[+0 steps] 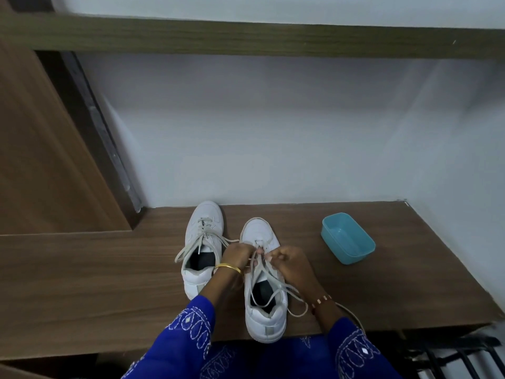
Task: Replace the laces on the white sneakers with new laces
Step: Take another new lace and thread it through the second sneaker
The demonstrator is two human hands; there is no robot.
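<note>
Nearest, two blue embroidered sleeves [191, 332] reach over the table [82, 283] edge to the right sneaker [263, 280], which stands upright with its heel at the near edge. Its lace [273, 289] runs slack over the dark opening, loose ends trailing right. Both hands work the upper eyelets: the left hand [236, 254] and the right hand [287, 259] each have fingers curled in a pinching grip on a strand. To do this step well, I judge each crossing should be slackened first, then drawn out evenly so the ends do not snag. Just left and farther off, touching or nearly so, stands the left sneaker [200, 247], white, laced loosely, untied. To the right, well apart, sits a blue tub [348, 237].
</note>
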